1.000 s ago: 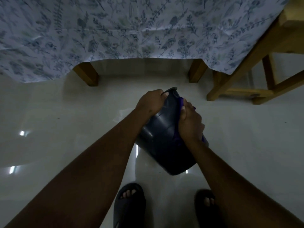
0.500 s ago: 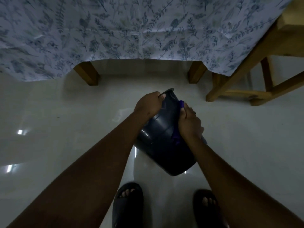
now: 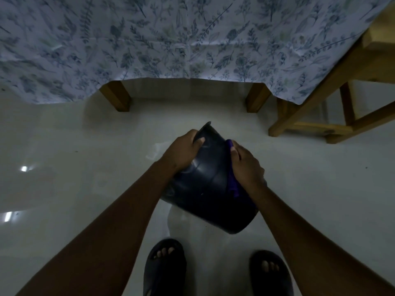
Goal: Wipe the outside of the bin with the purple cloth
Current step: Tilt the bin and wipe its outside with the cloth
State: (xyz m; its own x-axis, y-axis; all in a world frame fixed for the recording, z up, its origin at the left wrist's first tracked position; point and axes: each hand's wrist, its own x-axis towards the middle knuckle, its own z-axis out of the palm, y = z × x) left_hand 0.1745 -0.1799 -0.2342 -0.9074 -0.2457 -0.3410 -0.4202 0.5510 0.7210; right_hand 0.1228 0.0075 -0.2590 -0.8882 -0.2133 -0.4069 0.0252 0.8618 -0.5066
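Both hands work: the left hand (image 3: pixel 185 149) grips the rim of the tilted bin (image 3: pixel 210 184), held above the floor (image 3: pixel 64 167); the right hand (image 3: pixel 245 165) presses the purple cloth (image 3: pixel 232 184) against its side. Hard wiping could twist the rim loose and drop it. Since earlier, the right hand has barely shifted.

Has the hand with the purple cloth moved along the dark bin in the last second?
Barely. The right hand keeps pressing the purple cloth on the dark plastic bin, at about the same distance from the wooden table leg.
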